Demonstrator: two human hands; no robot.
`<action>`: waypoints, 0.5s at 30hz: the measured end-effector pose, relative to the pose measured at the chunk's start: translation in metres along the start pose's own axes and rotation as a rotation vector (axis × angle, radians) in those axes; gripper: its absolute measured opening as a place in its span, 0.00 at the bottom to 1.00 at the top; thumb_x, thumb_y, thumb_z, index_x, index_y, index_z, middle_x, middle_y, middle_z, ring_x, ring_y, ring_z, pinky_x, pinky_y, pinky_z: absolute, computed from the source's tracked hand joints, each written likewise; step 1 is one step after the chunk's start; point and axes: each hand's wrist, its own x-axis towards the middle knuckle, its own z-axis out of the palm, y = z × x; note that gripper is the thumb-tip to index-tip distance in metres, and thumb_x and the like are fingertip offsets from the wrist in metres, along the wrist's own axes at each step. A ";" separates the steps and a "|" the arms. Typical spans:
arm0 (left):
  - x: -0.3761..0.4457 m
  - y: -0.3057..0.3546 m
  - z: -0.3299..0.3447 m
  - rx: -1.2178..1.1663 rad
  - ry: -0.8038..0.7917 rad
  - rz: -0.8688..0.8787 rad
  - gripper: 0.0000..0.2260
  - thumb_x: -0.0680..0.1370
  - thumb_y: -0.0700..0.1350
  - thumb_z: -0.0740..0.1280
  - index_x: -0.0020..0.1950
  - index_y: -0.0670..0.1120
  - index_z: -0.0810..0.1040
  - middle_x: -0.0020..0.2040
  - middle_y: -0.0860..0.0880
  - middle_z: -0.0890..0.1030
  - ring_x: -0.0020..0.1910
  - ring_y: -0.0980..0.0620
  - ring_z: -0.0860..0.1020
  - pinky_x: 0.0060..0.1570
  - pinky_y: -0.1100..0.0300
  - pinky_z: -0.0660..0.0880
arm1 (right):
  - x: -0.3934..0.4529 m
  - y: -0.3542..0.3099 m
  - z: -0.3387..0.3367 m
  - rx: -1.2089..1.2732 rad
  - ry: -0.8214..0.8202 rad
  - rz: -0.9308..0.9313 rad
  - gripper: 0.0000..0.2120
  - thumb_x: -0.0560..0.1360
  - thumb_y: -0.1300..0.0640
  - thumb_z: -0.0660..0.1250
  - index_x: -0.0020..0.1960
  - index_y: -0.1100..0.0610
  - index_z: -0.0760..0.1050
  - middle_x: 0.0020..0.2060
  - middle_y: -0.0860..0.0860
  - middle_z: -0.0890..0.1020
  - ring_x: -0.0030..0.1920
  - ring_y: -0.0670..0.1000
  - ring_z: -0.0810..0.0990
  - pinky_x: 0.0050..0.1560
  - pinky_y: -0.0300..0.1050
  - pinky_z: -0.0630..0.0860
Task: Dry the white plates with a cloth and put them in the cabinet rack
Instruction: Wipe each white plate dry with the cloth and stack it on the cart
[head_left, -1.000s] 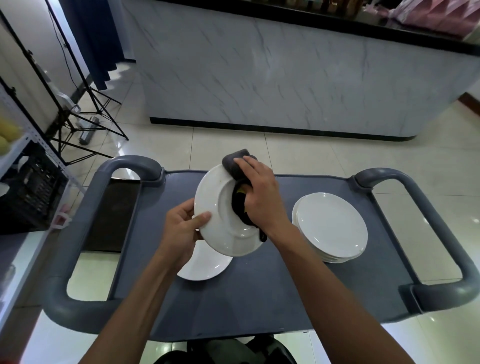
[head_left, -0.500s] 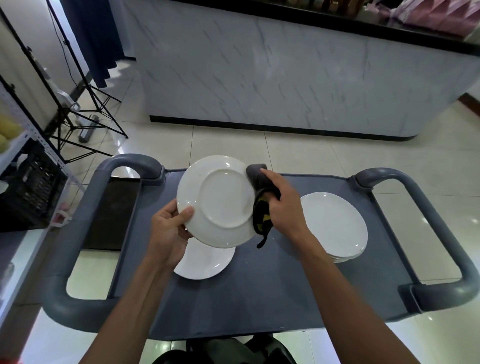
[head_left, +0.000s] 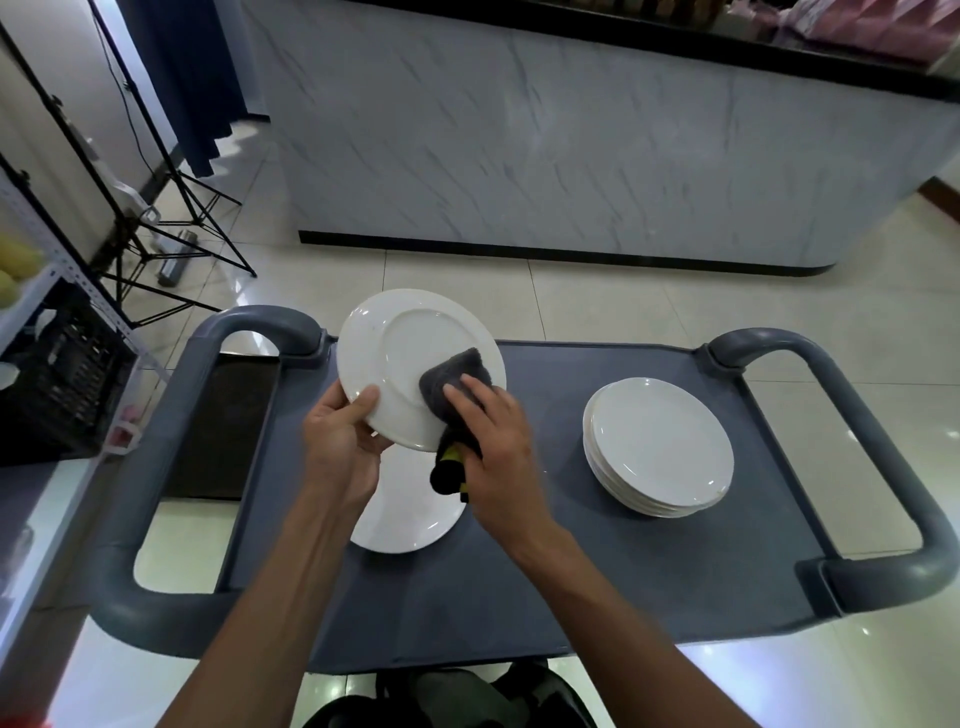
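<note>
The left hand pinches the near-left rim of a white plate, thumb on the upturned underside, and holds it tilted above the grey cart. The right hand grips a dark cloth, fingers curled round it, and presses it against the plate's underside. A second plate lies flat on the cart directly under the held plate. A stack of plates stands on the cart, right of the held plate, well apart.
</note>
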 end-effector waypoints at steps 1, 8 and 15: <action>-0.001 0.000 0.002 0.007 0.005 -0.003 0.14 0.81 0.34 0.61 0.64 0.42 0.77 0.60 0.41 0.81 0.56 0.43 0.79 0.52 0.46 0.80 | -0.002 -0.003 0.004 -0.013 -0.003 -0.014 0.29 0.72 0.73 0.64 0.71 0.57 0.74 0.71 0.53 0.73 0.70 0.59 0.69 0.70 0.57 0.66; -0.004 -0.006 0.007 -0.006 0.013 -0.002 0.12 0.81 0.34 0.62 0.60 0.43 0.80 0.56 0.41 0.83 0.52 0.45 0.82 0.45 0.51 0.83 | -0.009 0.000 0.010 -0.064 0.003 -0.105 0.29 0.73 0.69 0.62 0.73 0.55 0.71 0.74 0.52 0.70 0.72 0.58 0.67 0.69 0.59 0.67; -0.007 -0.016 0.008 -0.013 0.024 -0.041 0.11 0.81 0.36 0.62 0.58 0.44 0.81 0.53 0.41 0.84 0.47 0.44 0.82 0.39 0.53 0.82 | -0.023 0.003 0.013 -0.104 0.020 -0.217 0.30 0.69 0.72 0.68 0.70 0.56 0.74 0.72 0.53 0.72 0.71 0.60 0.70 0.65 0.60 0.70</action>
